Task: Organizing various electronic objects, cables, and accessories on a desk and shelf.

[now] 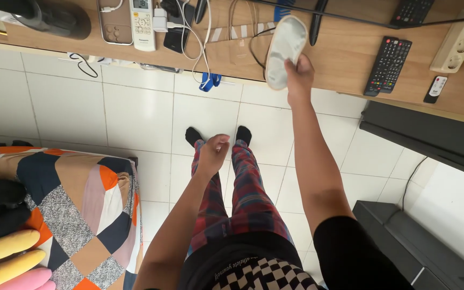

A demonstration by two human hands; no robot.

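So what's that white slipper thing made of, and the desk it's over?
The slipper, held in the right hand, looks like soft fabric, maybe felt or terry: matte, pale grey-white, with a raised stitched-looking rim. Its exact cloth is hard to tell. The desk looks like wood or wood-look laminate: light brown, smooth, with faint grain lines.

Soft pale cloth slipper point(284, 49), matt wooden desk point(345, 56), glossy white floor tiles point(135, 115)
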